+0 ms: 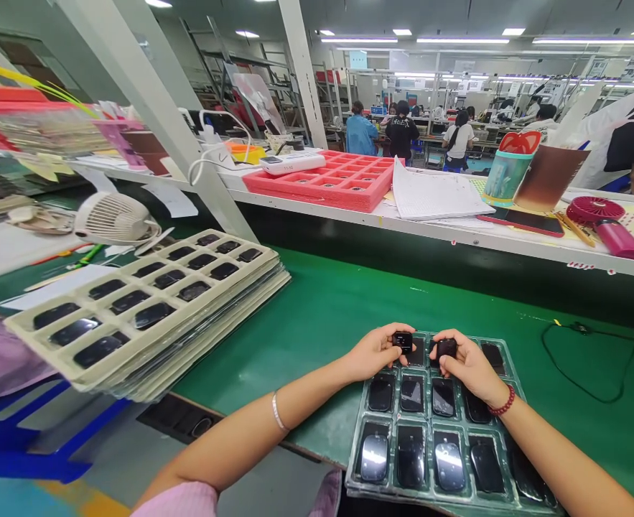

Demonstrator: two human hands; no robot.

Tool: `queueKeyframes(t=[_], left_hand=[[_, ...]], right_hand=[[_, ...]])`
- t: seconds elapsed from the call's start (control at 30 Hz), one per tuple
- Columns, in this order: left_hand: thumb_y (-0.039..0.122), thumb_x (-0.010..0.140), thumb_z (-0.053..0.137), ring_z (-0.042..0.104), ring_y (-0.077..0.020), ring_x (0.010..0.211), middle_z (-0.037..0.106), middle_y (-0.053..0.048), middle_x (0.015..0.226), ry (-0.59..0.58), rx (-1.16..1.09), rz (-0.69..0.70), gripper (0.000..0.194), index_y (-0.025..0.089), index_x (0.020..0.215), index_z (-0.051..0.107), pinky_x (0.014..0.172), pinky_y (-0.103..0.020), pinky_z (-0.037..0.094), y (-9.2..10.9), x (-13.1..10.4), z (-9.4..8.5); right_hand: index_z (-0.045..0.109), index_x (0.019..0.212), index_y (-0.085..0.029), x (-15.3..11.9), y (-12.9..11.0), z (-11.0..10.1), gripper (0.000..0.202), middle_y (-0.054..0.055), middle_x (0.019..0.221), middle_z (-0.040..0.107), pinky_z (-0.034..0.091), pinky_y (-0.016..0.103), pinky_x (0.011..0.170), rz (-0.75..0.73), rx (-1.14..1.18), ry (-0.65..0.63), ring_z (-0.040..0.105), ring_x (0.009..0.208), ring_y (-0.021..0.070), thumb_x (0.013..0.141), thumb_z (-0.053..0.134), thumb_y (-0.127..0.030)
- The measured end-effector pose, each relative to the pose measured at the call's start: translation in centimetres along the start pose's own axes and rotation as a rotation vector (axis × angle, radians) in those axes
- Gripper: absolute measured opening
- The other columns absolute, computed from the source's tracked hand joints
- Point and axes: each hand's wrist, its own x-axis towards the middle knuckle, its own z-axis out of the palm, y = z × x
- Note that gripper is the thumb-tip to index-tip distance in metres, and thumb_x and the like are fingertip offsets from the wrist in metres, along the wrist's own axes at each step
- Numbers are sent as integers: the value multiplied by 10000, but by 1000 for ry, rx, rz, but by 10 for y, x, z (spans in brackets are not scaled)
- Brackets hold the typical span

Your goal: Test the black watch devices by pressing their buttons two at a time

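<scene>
My left hand [378, 351] grips a small dark device [403, 341] whose screen is lit with small white text. To its right, my right hand [464, 365] has its fingers closed around another small black device [446, 348]. Both hands are over the far rows of a clear plastic tray [352, 459], whose compartments hold several black rounded-rectangular devices, such as one near the front [375, 454]. The tray lies on the green work surface near its front edge.
Stacked cream trays [263, 271] with dark devices stand at left beside a white fan [115, 217]. A shelf [349, 210] behind carries a red foam tray [370, 197], papers and cups. A black cable [580, 391] lies at right. People sit in the background.
</scene>
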Motion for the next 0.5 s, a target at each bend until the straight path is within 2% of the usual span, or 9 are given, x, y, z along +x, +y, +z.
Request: queueKeyframes(t=[0.27,0.5], left_hand=[[252,769,578,629,-147,681,650,-104,981,-14,14,-8,443,154,1190,476,517,-206,383,1,0,0],[132,696,585,623,-136,706,648,-81,968,-15,-46,-1,465,149,1151,491,600,-224,411,7,-4,1]], right_hand=[[506,1044,-189,-1,-2,2,239,27,852,606,464,254,585,-1,-126,-7,517,607,106,811,551,-217],[499,1049,-202,-3,-6,5,282,30,886,605,461,262,597,36,-131,-14,531,631,118,773,558,-207]])
